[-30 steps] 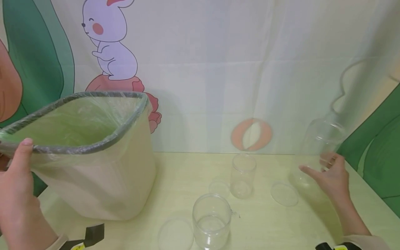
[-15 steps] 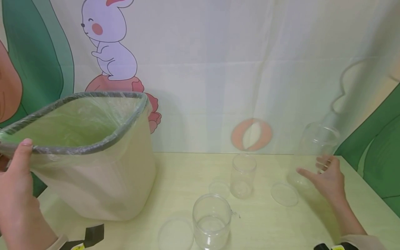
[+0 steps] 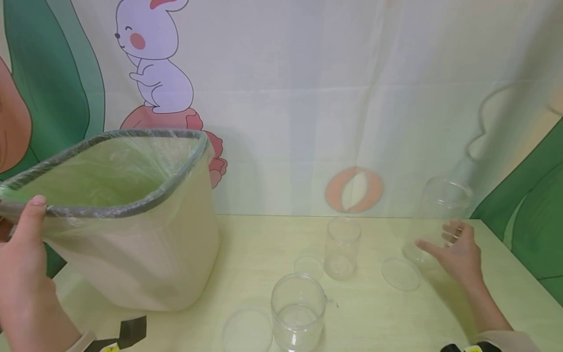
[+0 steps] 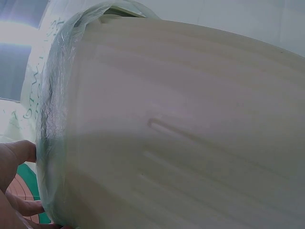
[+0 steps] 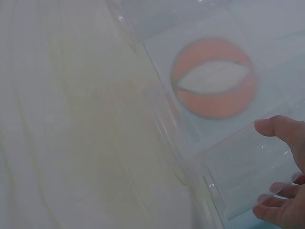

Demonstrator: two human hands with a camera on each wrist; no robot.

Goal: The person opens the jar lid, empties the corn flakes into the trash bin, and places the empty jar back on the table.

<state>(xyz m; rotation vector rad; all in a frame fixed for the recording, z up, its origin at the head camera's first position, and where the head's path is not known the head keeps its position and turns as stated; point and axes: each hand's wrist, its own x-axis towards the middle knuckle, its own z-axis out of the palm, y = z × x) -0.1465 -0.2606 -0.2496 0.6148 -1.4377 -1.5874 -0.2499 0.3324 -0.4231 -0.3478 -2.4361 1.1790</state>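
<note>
My left hand (image 3: 26, 269) grips the near rim of a beige trash can (image 3: 176, 254) lined with a thin clear bag, thumb lying over the grey rim band. In the left wrist view, the fingers bend round the bag-covered edge. At the back right, my right hand (image 3: 459, 254) holds a tall clear jar (image 3: 444, 195) low around its side, thumb on one side and fingers on the other. The jar stands upright, its base right at the tabletop. Just left of it lies a clear round lid (image 3: 400, 274).
A narrow clear jar (image 3: 343, 249) stands open near the wall, a small clear lid (image 3: 309, 266) beside it. Closer in are a wide open clear jar (image 3: 298, 313) and a larger lid (image 3: 248, 332). Behind the table (image 3: 369, 318) hangs a printed cloth (image 3: 286, 98).
My right hand has moved the tall jar left and a little down toward the tabletop. My left hand and the trash can stay put.
</note>
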